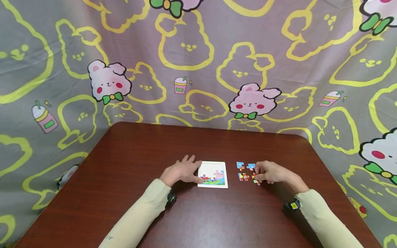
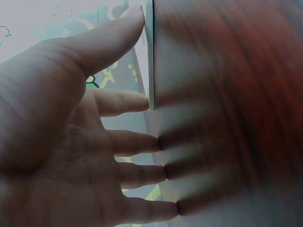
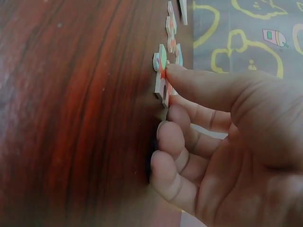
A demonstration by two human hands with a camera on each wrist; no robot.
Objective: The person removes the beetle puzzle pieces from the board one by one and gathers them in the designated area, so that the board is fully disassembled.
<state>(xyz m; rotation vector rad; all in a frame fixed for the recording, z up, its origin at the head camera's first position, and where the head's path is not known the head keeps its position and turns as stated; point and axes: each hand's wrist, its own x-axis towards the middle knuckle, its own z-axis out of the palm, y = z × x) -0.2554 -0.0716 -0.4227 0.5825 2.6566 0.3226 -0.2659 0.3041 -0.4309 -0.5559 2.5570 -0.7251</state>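
A white puzzle tray point(image 1: 212, 186), partly filled with a cartoon picture, lies flat on the table. At its left edge my left hand point(image 1: 183, 171) rests with fingers spread and fairly straight, thumb and index touching the frame; the left wrist view shows the other fingertips point(image 2: 163, 172) on the tabletop. To the right of the tray, my right hand point(image 1: 270, 172) pinches a colourful puzzle piece point(image 3: 162, 78) between thumb and index finger, its other fingers curled. Three more pieces sit beside that hand: a blue one point(image 1: 240, 165), another blue one point(image 1: 251, 166) and a red-yellow one point(image 1: 243, 176).
The dark brown table point(image 1: 149, 144) stretches out around the tray and pieces. Behind it and along both sides hangs a grey-pink curtain point(image 1: 198, 103) with yellow outlines and cartoon rabbits. A dark band is on each wrist.
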